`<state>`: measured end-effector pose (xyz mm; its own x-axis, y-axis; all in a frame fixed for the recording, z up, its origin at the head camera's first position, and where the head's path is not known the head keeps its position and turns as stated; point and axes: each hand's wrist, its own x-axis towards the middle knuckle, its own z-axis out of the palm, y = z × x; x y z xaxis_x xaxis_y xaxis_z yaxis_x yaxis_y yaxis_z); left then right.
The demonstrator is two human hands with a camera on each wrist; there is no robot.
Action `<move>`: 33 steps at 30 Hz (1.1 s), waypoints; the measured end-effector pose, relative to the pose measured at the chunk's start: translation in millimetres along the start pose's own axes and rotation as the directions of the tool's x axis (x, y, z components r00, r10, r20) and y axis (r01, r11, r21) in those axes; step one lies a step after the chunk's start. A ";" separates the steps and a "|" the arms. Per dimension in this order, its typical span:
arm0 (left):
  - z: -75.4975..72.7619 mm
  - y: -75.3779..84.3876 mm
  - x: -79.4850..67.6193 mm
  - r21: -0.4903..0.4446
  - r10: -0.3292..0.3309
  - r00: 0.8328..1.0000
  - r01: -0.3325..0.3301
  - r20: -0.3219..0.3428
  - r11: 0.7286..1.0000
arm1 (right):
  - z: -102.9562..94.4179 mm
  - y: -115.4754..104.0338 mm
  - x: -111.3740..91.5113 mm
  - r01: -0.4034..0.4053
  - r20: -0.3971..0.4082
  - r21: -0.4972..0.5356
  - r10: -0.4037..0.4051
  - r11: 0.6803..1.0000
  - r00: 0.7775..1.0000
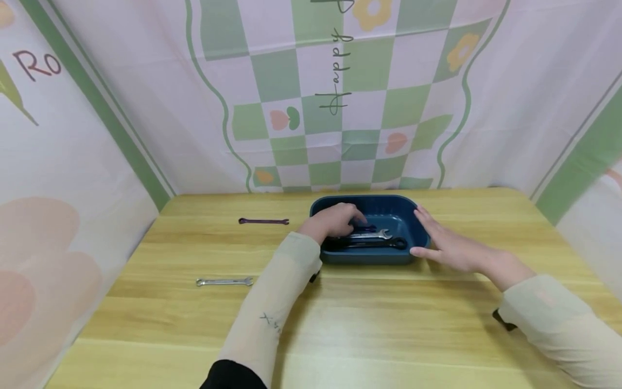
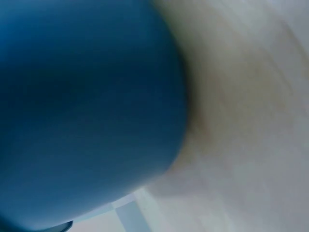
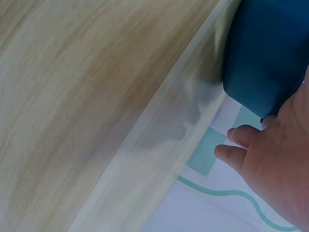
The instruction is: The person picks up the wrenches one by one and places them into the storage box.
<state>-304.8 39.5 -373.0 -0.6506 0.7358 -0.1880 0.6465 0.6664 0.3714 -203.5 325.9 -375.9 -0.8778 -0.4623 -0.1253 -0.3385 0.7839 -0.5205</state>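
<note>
A dark blue rectangular bin (image 1: 374, 259) stands near the back edge of the table. My left hand (image 1: 335, 220) reaches over its left side, fingers bent down inside. Below those fingers lies a dark purple wrench (image 1: 366, 228), partly covered by the hand; whether they grip it is hidden. Beside it in the bin are a silver wrench (image 1: 384, 234) and a larger black wrench (image 1: 398, 243). Against the bin's right end rests my right hand (image 1: 452, 246), fingers extended and thumb spread toward the front. The left wrist view holds mostly the blurred bin wall (image 2: 96, 106).
A purple combination wrench (image 1: 264, 221) lies left of the bin. Nearer the front, a silver wrench (image 1: 224, 281) lies beside the left forearm. Behind the wooden table (image 1: 389, 335) hangs a patterned cloth (image 1: 320, 97).
</note>
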 end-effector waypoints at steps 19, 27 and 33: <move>-16.6 5.7 -18.9 -0.022 0.100 0.988 -0.103 -0.118 0.994 | 0.4 -1.4 -0.2 0.002 0.000 0.015 -0.002 1.000 1.000; -21.1 1.2 -27.8 -0.004 0.124 0.976 -0.127 -0.180 0.992 | 0.4 0.5 0.1 0.003 0.002 0.013 -0.003 1.000 1.000; -35.7 -2.8 -36.5 -0.005 0.151 0.966 -0.155 -0.212 0.988 | 0.0 0.4 0.6 -0.002 0.005 0.005 0.002 1.000 1.000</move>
<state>-297.1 6.6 -334.7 -0.6152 0.7855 0.0672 0.7376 0.5434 0.4008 -204.2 325.9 -376.2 -0.8768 -0.4629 -0.1304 -0.3352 0.7827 -0.5244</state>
